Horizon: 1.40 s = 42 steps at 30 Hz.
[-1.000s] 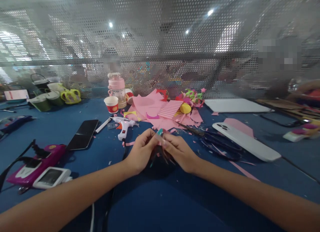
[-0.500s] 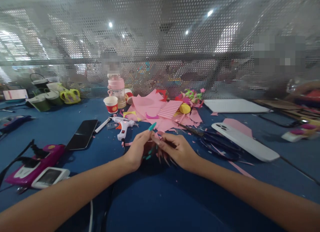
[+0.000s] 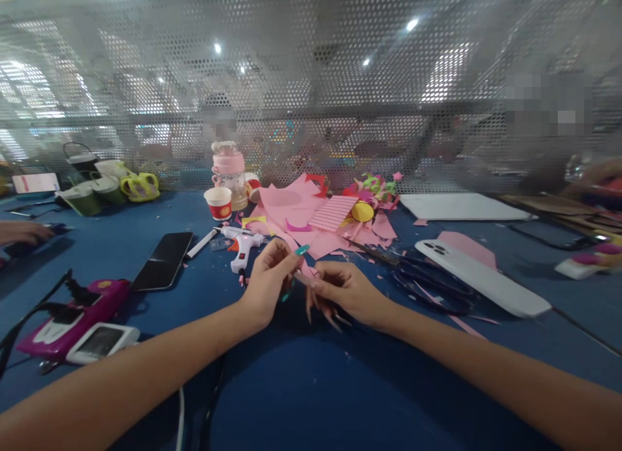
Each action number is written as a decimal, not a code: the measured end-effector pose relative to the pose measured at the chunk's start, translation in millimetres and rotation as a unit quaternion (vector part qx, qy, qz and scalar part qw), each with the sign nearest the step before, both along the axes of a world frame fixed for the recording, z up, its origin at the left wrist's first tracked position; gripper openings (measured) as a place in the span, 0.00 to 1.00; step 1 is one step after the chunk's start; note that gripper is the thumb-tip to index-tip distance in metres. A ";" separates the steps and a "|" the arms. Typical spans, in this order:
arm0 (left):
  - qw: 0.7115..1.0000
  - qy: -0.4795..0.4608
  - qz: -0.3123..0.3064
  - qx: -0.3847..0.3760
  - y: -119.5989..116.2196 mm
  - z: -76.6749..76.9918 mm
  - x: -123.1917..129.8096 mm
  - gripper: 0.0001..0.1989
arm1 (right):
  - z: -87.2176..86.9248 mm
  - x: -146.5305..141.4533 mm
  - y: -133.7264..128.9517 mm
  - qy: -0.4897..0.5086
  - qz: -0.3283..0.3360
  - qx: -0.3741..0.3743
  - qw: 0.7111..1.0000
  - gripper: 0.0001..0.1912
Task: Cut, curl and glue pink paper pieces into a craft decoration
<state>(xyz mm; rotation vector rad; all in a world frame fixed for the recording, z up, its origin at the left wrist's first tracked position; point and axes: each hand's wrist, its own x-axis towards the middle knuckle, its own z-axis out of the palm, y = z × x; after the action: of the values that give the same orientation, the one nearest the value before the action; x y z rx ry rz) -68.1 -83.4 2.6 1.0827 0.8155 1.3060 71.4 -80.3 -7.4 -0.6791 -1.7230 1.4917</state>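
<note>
Between my two hands is a small pink paper strip (image 3: 307,269), held above the blue table. My left hand (image 3: 270,279) pinches it between thumb and fingers, its long nails teal. From the other side my right hand (image 3: 350,291) grips the same strip at its near end, its remaining fingers curled below. How the strip is folded is partly hidden by the fingers. A white glue gun (image 3: 243,243) lies just beyond my left hand. Past the fingers spreads a heap of pink paper (image 3: 286,205), with dark-handled scissors (image 3: 427,279) to the right.
On the left lie a black phone (image 3: 163,262) and a magenta power strip (image 3: 72,321). A paper cup (image 3: 218,204) and a pink-topped bottle (image 3: 230,175) stand at the back. At right rests a white phone (image 3: 481,279). A co-worker's hand (image 3: 24,231) reaches in at far left.
My hands have drawn slightly apart, showing more of the pink strip between them. A co-worker's hand has come into view at the far left.
</note>
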 end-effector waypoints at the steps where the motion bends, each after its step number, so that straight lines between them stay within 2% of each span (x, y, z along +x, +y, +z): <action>1: 1.000 0.001 -0.001 0.001 -0.6 0.7 0.1 0.12 | -0.8 -0.5 0.2 0.002 -0.001 -0.004 1.000 0.16; 6: 0.999 0.012 -0.026 -0.016 -2.8 1.3 0.4 0.13 | -2.4 -2.2 1.0 0.004 -0.012 -0.016 1.000 0.16; 11: 0.998 0.039 -0.051 0.016 -2.9 -2.6 0.1 0.13 | -3.5 -1.8 2.5 0.001 0.002 -0.018 1.000 0.15; 15: 0.994 0.062 -0.075 0.043 -4.0 -2.1 0.5 0.13 | -1.9 -1.5 1.7 0.003 -0.028 -0.012 1.000 0.14; 20: 0.995 0.044 -0.072 0.059 -6.3 0.0 2.8 0.13 | 3.4 -2.8 -0.1 0.026 -0.080 -0.033 0.996 0.13; 24: 0.994 0.059 -0.071 0.056 -8.8 0.5 3.4 0.12 | 3.9 -4.2 0.7 0.027 -0.079 -0.055 0.995 0.13; 30: 0.975 0.147 -0.055 0.158 -7.6 -2.0 2.0 0.07 | 7.7 -5.5 0.7 -0.001 -0.101 -0.088 0.991 0.15; 34: 0.972 0.159 -0.064 0.160 -6.2 -7.1 3.2 0.09 | 10.0 -5.9 0.4 -0.007 -0.117 -0.101 0.988 0.16; 38: 0.976 0.149 -0.072 0.138 -6.5 -10.0 4.1 0.09 | 6.0 -6.2 1.5 -0.008 -0.168 -0.061 0.984 0.18; 42: 0.983 0.130 -0.044 0.125 -8.5 -7.8 4.5 0.10 | 0.8 -6.1 -2.0 -0.048 -0.233 0.039 0.970 0.19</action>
<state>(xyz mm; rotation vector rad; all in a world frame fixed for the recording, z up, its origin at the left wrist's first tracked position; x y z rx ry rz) -63.6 -92.0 -5.1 1.4966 0.7975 1.2308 65.3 -82.3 -6.6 -1.0451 -1.5427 1.0741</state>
